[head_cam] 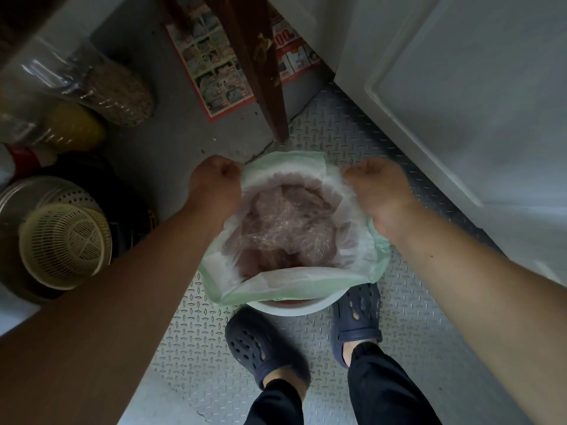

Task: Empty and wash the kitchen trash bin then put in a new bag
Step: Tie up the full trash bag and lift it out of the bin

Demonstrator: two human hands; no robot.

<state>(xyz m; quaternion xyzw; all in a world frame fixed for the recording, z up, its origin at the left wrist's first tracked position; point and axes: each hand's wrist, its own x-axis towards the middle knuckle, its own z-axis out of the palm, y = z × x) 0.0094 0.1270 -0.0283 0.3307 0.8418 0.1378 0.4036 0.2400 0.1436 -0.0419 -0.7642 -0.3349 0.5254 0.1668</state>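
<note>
Head view, looking straight down: both forearms reach forward and down over a trash bin (283, 308) standing on the diamond-plate floor (337, 130), directly in front of the person's two feet in dark perforated clogs (260, 338).

Left hand (214, 182): fingers curled into a fist at the far left edge of the pale green bag (294, 283), grip clamped on the bag's rim. Right hand (376, 187): knuckles up, fingers curled and pinching the far right edge of the same bag, grip likewise clamped on the film. The two hands hold the bag's mouth spread wide between them.

The bag sits inside the bin, its mouth open upward, its near edge folded out over the bin's white rim. The bin's reddish inner wall shows through the thin film, and crinkled clear plastic lies at the bottom.

Surroundings: a dark wooden leg (267, 87) comes down to the floor just beyond the bag's far edge. A printed flyer (214, 72) lies on the grey floor behind it. A white panelled door (475, 102) stands close on the right. To the left, well apart from the bin, sit a cream plastic colander (61, 246) nested in a metal perforated bowl, and clear plastic-wrapped containers (76, 81).
</note>
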